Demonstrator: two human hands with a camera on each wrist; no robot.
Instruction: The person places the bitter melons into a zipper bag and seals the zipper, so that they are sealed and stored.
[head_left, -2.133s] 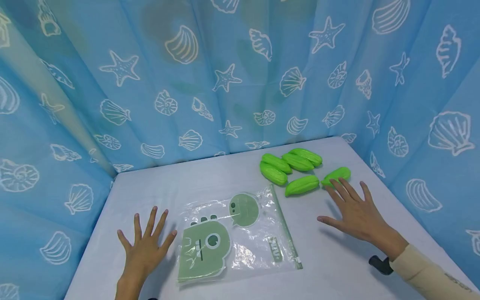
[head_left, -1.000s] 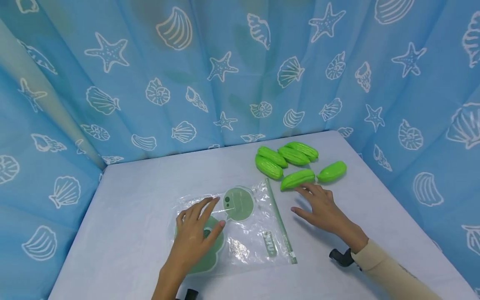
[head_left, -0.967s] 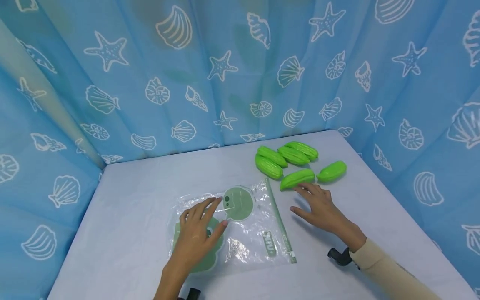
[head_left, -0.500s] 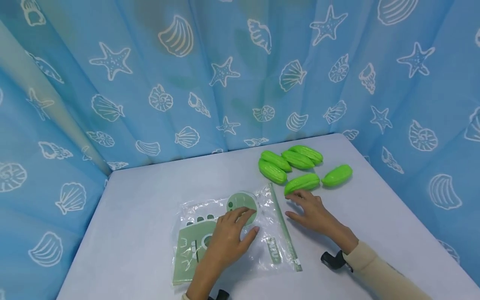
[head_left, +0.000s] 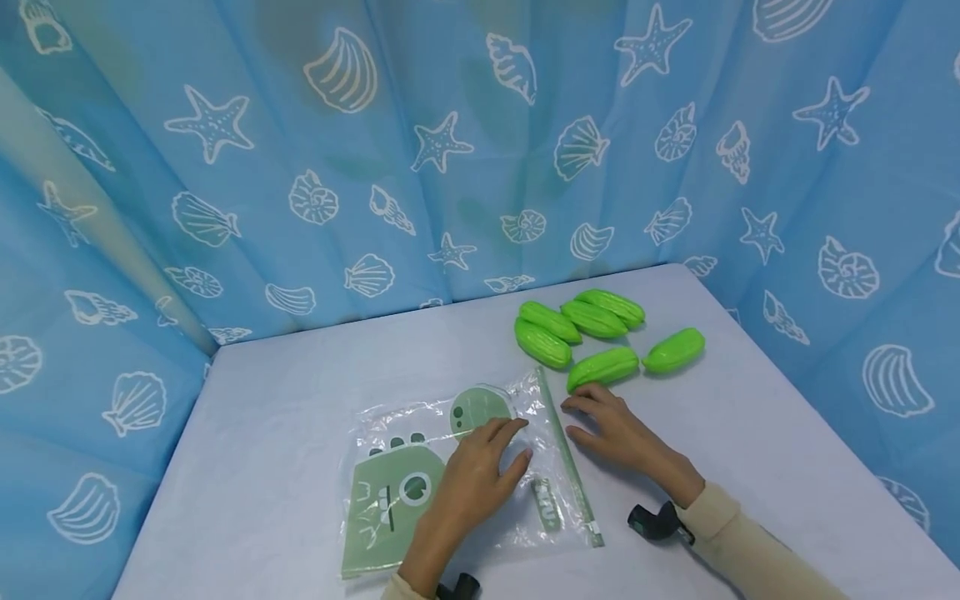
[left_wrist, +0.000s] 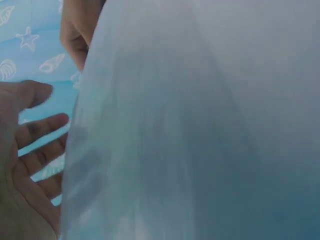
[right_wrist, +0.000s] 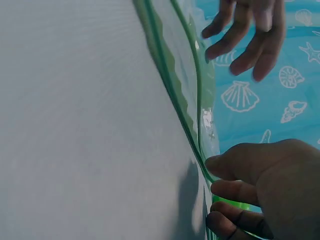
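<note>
A blue curtain (head_left: 465,75) printed with white seashells and starfish hangs behind and on either side of a white-covered table (head_left: 285,387), where a person in beige sleeves (head_left: 750,537) works with both hands. Flat on the tabletop lies a clear zip bag (head_left: 538,446) with a green cartoon dinosaur, its mouth edge toward the person's right. The left hand (head_left: 471,475) hangs over the bag's middle; the right hand (head_left: 621,429) is just outside the mouth. Beyond, at the table's far right, rest six bright-green ridged gourds (head_left: 592,318), all outside the bag, the nearest gourd (head_left: 603,368) just beyond the right hand.

The step appears to be getting both hands to the bag's mouth; the next move seems to call for pinching its green edge strip (head_left: 564,444), which shows in the right wrist view as two lines parted along most of their length. A pale slider tab (head_left: 594,527) sits at the strip's near end.

The left fingers are spread and gently bent, thumb well apart, holding nothing. The right fingers (right_wrist: 232,192) are loosely bent, thumb and forefinger slightly parted beside the strip; they show no grip, and whether they touch the film cannot be told.
</note>
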